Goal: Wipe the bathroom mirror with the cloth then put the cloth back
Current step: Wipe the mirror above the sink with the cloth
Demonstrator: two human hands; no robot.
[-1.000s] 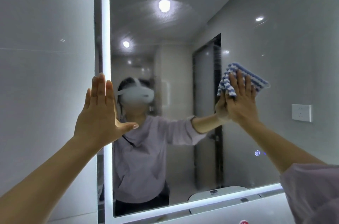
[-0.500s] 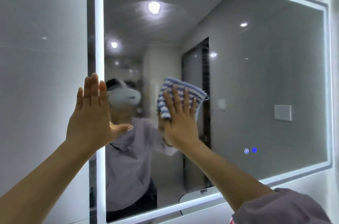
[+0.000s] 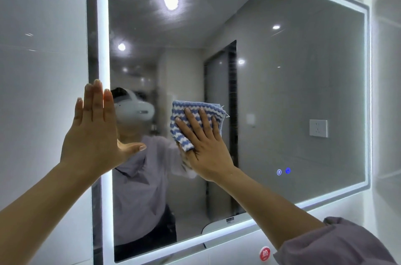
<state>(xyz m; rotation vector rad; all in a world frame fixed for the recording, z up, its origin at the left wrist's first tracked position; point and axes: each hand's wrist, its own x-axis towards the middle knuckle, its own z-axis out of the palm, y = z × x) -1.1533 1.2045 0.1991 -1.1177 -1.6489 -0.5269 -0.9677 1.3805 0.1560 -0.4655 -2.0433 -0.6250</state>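
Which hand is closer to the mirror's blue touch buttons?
Right. The right hand, on the cloth, is left of the buttons; the left hand is at the far edge of the mirror.

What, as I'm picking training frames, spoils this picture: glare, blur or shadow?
Head view: the lit border of the mirror glares white and washes the wall beside it; a reflected ceiling lamp blooms with a halo; the cloth and right hand are sharp, without motion blur; no hard shadows.

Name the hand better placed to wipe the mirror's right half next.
Right: the right hand presses the cloth flat against the mirror; the left hand, empty, is at its left edge.
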